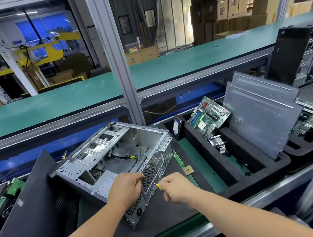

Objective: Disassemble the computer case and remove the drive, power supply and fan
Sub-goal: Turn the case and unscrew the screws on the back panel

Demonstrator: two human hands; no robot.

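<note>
Where the desk (160, 219) carries a dark mat, listed from left to right: green circuit boards (3, 196) at the far left edge, partly hidden; black side panel (30, 208), leaning tilted just left of the case. Computer case (116, 154), silver, lying on its side at centre with the open face up, rear panel turned toward the viewer. Power supply (105, 184), grey with a label, seated in the near corner of the case; loose cables (129, 159) with a yellow tag across the case floor. Left hand (126, 189), resting over the power supply at the rear edge of the case, fingers curled, pinching the thin metal shaft of the screwdriver. Screwdriver (155, 184), yellow-handled, shaft angled against the perforated rear grille. Right hand (177, 189), clenched round the yellow handle, just right of the case. Small square chip (189, 170), lying on the mat beside the case. Black foam tray (226, 161), slotted, right of the case. Drive (176, 126) with a blue label, upright in the tray's far-left slot; motherboard (209, 118), tilted in the next slot; finned heatsink (216, 140) below it. Grey side panels (259, 113), two, leaning in the tray. Second motherboard (307, 117) behind them. Second black computer tower (294, 56), upright at far right.
</note>
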